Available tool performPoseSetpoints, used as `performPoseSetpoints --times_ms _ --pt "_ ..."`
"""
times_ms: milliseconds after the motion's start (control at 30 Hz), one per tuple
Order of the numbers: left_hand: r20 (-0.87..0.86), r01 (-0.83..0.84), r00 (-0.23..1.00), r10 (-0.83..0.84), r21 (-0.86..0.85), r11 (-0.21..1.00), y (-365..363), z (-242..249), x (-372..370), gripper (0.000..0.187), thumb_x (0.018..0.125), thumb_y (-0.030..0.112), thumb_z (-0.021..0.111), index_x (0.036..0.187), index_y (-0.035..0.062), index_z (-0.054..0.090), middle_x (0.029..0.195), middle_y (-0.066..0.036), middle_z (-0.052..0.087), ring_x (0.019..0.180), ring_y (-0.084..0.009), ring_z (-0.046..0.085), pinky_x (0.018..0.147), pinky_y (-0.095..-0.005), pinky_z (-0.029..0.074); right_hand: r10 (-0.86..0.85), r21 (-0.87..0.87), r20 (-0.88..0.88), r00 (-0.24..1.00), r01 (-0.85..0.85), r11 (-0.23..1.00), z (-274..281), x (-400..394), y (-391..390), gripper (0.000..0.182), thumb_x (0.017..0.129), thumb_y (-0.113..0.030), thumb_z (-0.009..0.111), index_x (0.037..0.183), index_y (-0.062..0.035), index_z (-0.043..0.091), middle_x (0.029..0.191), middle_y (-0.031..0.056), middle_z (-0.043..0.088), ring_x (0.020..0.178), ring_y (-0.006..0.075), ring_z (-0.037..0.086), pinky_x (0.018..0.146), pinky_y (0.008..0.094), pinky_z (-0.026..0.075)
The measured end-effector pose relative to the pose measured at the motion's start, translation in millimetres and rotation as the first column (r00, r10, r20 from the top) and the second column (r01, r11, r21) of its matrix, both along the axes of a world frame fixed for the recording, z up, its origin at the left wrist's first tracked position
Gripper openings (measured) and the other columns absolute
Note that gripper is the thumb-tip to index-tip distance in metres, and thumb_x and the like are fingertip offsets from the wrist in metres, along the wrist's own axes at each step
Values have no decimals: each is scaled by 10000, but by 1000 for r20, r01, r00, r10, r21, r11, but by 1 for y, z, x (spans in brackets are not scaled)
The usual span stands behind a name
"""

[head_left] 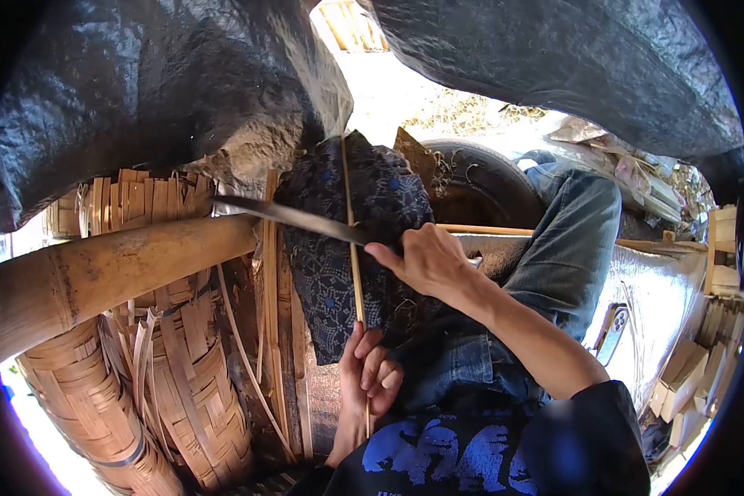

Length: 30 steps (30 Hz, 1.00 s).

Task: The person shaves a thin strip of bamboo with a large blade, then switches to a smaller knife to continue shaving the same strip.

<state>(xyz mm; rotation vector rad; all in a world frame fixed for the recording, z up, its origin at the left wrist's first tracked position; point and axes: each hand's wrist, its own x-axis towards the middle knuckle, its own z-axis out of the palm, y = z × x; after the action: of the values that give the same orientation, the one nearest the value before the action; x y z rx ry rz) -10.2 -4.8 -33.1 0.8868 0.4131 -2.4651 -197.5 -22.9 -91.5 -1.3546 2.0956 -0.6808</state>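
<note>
I have the right hand point(428, 260) closed around the handle end of a knife point(293, 217), with the thumb reaching out to the base of the blade, right beside the strip. The grip covers the handle, so I cannot tell its shape. The blade points to the left of my view and crosses the thin, pale strip point(355, 281); I cannot tell how firmly the two touch.

My left hand point(374, 372) sits lower, pinching the strip between thumb and forefinger, the other fingers loosely curled. The strip runs upward from that pinch over a dark patterned cloth point(329, 277), and its lower end passes below the hand toward the shirt point(463, 455).

To the left I see a thick bamboo pole point(124, 269) above woven baskets point(194, 388). The bent leg point(566, 240) in jeans is to the right, near a tire point(479, 178), with a phone point(612, 331) farther right.
</note>
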Motion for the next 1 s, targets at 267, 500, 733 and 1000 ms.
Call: performPoseSetpoints --times_ms 267,500,733,1000 --pt "-225 -58 970 86 125 990 -21 -16 -6 410 1003 322 262 677 122 409 357 34 285 258 -59 205 309 -199 139 -50 119 25 998 47 992 1 -12 21 673 873 -504 524 480 42 502 453 236 476 439 390 537 430 452 420" --pt "-191 -103 973 131 150 983 -11 -8 -11 411 1003 354 262 685 136 401 361 28 271 266 -67 184 315 -209 128 -103 96 21 994 101 990 -4 -2 11 700 866 -552 501 469 25 500 447 234 478 437 385 544 414 441 420" --pt "-185 -107 974 130 130 986 -1 2 -8 406 1004 363 262 688 148 398 366 24 266 268 -74 182 325 -215 133 -61 121 62 996 53 991 5 -1 -3 748 856 -606 465 471 34 498 445 234 479 444 393 547 398 437 412" --pt "75 230 971 -228 -16 973 -25 -2 11 398 981 418 296 725 136 415 406 11 326 311 -107 262 424 -250 280 -19 113 59 998 12 993 -2 -13 1 768 865 -616 442 456 33 491 402 192 456 365 318 505 364 397 395"
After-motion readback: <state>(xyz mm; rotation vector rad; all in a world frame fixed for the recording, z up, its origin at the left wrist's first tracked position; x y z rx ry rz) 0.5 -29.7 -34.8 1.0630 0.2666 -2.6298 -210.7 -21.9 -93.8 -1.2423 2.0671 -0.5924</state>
